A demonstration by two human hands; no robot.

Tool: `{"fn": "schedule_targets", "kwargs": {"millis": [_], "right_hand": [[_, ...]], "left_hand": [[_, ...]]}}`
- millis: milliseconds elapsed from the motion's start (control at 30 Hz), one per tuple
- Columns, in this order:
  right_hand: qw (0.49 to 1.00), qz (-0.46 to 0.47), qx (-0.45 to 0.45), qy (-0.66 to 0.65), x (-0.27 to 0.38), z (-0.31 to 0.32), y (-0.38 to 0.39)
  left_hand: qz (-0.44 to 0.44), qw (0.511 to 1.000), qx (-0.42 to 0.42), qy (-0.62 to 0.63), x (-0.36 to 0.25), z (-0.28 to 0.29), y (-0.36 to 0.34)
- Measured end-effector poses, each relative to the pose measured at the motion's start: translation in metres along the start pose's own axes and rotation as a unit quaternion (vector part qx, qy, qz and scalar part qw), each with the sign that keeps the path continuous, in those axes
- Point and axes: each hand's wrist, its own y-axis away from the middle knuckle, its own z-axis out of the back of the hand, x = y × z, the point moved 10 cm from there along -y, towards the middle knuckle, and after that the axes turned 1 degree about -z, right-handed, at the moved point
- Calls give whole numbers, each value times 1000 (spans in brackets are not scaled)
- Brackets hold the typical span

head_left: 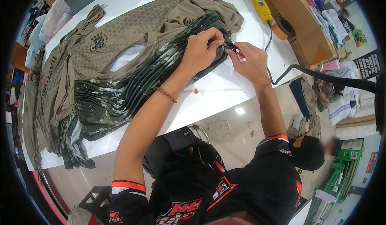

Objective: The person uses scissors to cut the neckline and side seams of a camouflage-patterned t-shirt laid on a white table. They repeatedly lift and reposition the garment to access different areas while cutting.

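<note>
Two hands pinching at the edge of a fanned fabric stack

Both working at one spot: the far end of the fanned stack of dark green camouflage fabric pieces (132, 92), spread in overlapping layers across the middle of the white surface (217, 92). Left hand (201, 50), with a brown beaded bracelet (166, 95) at the wrist, grip pressed together on the top edge of the stack, fingers curled down onto the cloth. Right hand (251, 62) just beside it, touching almost fingertip to fingertip, grip pinching a small red-and-white object (240, 56) held against the same edge; too small to tell what kind of object.

Beneath and behind the stack, spread flat with its neck opening showing white: a tan hexagon-patterned jersey (132, 28) with a dark round emblem on the chest. More tan pieces overlapping along the left rim of the surface.

Farther back, near the far right corner: a yellow handheld power tool (261, 7), its black cord (281, 74) trailing down past the right wrist and off the edge. Just beside the tool, a brown tape roll (283, 27).

On the floor to the right, well apart from the surface: a seated person in dark clothing (311, 152) among piles of folded cloth.
</note>
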Motion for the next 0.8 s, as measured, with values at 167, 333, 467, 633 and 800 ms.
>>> {"fn": "schedule_targets", "kwargs": {"millis": [167,333,467,633,800], "right_hand": [[1000,1,-15,12,6,-4,-2],[999,23,-14,27,6,-3,0],[998,48,3,48,9,-3,0],[998,32,-44,20,0,3,1],[971,-170,-110,-131,-52,13,8]], "left_hand": [[-25,1000,12,-12,-3,7,0],[-26,1000,5,-7,-5,4,2],[-32,999,-5,-4,-5,4,2],[-23,1000,9,-10,-9,2,4],[-248,953,69,-157,-73,-31,44]]}}
